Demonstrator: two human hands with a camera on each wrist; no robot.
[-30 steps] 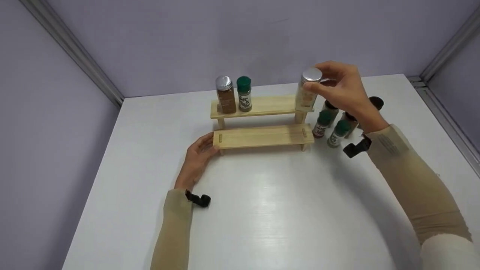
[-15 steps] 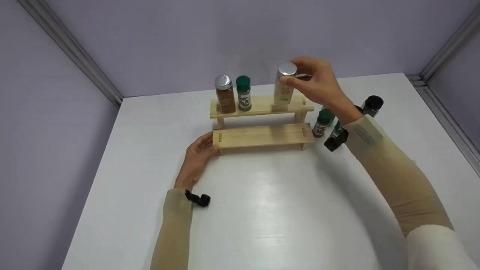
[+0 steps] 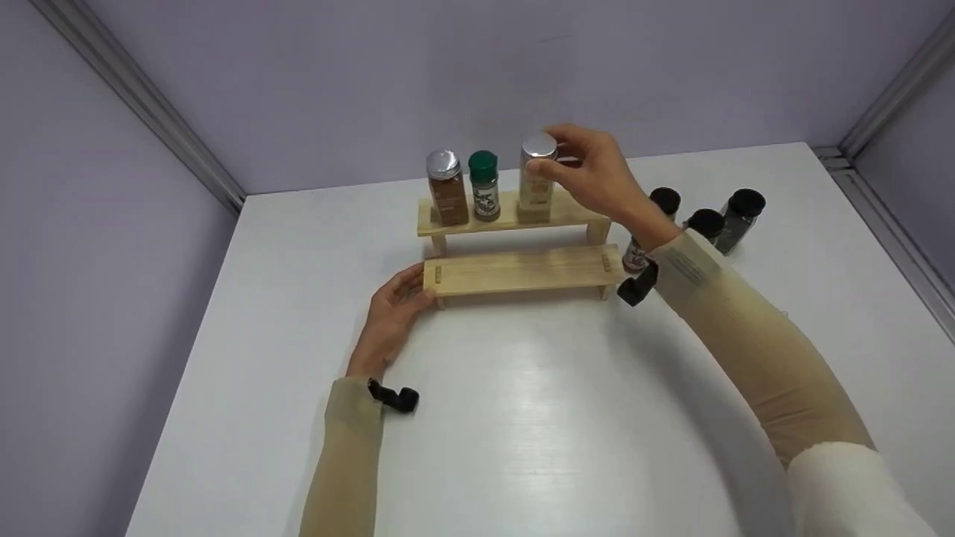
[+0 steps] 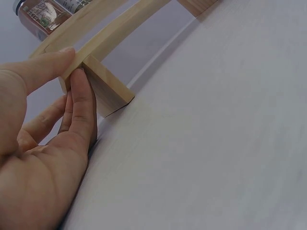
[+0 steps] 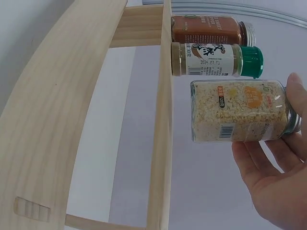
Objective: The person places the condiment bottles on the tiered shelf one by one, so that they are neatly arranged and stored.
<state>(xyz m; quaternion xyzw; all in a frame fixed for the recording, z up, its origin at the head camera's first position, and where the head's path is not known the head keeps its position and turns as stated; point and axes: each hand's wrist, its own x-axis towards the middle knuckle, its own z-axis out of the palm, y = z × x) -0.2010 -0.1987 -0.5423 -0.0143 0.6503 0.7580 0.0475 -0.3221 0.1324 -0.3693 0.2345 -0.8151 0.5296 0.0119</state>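
Observation:
My right hand (image 3: 600, 179) grips a square glass spice jar (image 5: 235, 112) of pale flakes near its silver lid. It is upright over the top tier of a two-step wooden rack (image 3: 518, 272). A small gap shows between the jar's base and the shelf in the right wrist view. To its left stand a green-capped spice jar (image 3: 486, 195) and a silver-lidded jar of red-brown powder (image 3: 449, 200). My left hand (image 3: 389, 321) pinches the left end of the lower tier, thumb on top and fingers underneath, beside the leg (image 4: 108, 86).
Black-capped jars (image 3: 705, 222) stand on the white table (image 3: 507, 418) right of the rack. Behind my right wrist, a smaller jar (image 3: 634, 257) is partly hidden. A pale wall (image 3: 507, 74) rises close behind the rack.
My right hand has carried the jar of pale flakes leftward along the upper tier, then lowered it near the green-capped jar. The left hand has stayed on the rack.

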